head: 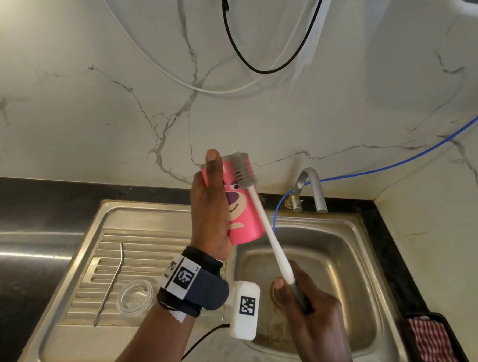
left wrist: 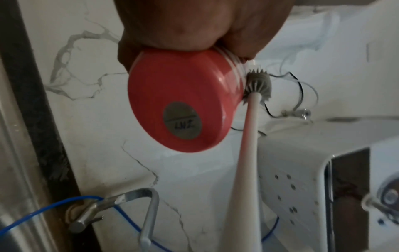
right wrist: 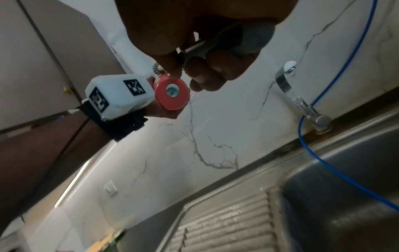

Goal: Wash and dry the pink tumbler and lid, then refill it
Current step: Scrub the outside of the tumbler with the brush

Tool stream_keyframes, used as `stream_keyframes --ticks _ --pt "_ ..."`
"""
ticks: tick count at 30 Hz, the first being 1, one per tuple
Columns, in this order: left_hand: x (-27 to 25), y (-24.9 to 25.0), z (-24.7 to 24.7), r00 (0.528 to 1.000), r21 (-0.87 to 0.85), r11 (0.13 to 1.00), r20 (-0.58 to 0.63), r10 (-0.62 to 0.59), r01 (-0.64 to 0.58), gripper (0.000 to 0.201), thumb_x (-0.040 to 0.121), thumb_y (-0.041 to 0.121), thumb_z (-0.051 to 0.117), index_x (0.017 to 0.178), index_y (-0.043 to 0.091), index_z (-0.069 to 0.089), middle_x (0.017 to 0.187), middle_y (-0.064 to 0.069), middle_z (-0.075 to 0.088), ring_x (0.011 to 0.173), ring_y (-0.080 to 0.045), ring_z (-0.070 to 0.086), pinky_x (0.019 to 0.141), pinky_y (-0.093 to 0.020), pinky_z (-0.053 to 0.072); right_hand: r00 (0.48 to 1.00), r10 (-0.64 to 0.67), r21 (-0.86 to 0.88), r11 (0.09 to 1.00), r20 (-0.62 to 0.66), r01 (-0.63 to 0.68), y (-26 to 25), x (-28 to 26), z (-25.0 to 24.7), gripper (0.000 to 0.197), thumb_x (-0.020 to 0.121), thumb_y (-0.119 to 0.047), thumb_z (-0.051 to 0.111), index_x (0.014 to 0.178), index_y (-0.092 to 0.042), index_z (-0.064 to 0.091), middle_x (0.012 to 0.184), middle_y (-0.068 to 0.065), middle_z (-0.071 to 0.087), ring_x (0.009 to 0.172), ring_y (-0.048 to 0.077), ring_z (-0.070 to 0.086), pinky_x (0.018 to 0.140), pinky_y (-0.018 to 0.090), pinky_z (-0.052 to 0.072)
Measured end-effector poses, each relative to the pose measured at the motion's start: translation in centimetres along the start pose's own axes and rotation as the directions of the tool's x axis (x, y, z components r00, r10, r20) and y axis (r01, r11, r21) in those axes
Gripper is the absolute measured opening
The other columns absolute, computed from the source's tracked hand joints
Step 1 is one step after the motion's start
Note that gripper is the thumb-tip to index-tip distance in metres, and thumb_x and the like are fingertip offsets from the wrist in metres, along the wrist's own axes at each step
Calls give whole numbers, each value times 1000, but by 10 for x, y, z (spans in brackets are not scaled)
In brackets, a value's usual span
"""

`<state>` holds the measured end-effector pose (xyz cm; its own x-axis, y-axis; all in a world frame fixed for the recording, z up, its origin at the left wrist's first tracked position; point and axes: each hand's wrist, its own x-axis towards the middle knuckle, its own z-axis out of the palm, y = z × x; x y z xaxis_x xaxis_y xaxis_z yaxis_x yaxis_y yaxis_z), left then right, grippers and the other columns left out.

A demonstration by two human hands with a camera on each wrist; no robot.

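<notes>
My left hand (head: 211, 204) grips the pink tumbler (head: 241, 209), which bears a bear face, and holds it tilted above the sink's left edge. Its round base (left wrist: 179, 109) with a grey sticker faces the left wrist camera. My right hand (head: 303, 299) grips the grey end of a long white bottle brush (head: 265, 230). The grey bristle head (head: 242, 170) lies against the tumbler's outer side near its upper rim. A clear lid (head: 135, 296) rests on the ribbed drainboard.
A bent metal straw (head: 111, 282) lies on the drainboard (head: 150, 245) left of the lid. The steel basin (head: 337, 284) sits below my right hand, with a tap (head: 313, 188) and blue hose (head: 401, 162) behind. A red checked cloth (head: 437, 352) lies in a black tray at the right.
</notes>
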<state>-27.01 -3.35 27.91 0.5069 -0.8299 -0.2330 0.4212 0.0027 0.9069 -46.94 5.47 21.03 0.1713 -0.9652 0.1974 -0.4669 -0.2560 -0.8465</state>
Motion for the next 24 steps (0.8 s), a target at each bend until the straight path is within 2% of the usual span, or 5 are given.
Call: stream_keyframes --ticks 4,6,9,16,24 --pt "-7 -3 6 999 -3 1000 52 -15 15 77 88 83 56 127 17 63 107 -14 75 92 -26 79 84 -50 65 999 -19 28 999 -30 19 -2 11 5 32 97 -49 63 127 -42 67 57 6 52 46 13 42 45 29 40" --pt "2 5 2 1000 -9 1000 0 9 -9 69 87 79 52 122 20 63 99 -7 75 81 -18 79 80 -47 66 1000 -26 13 1000 -5 26 2 -2 2 30 96 -49 67 126 -48 68 57 1 54 46 5 43 47 23 41" --pt "12 14 -8 999 -54 998 -40 12 -15 72 78 82 53 122 26 61 115 -14 76 96 -29 80 90 -59 64 1000 -2 -11 1000 16 2 7 -19 0 35 92 -37 77 117 -59 68 55 -14 54 44 3 48 50 12 39" --pt "3 -2 0 999 12 1000 -46 -14 14 77 79 92 56 123 30 65 119 -4 76 107 -28 77 97 -61 60 998 -70 -59 996 6 70 -2 4 8 41 95 -40 65 135 -44 60 54 -11 43 44 5 43 49 11 34" --pt "21 11 -12 988 -40 998 -144 51 -57 56 92 71 62 115 21 53 94 -1 65 76 -13 74 77 -41 63 996 -60 -75 995 71 65 -3 -11 3 41 93 -36 68 134 -41 67 64 -25 51 50 -4 48 55 6 37"
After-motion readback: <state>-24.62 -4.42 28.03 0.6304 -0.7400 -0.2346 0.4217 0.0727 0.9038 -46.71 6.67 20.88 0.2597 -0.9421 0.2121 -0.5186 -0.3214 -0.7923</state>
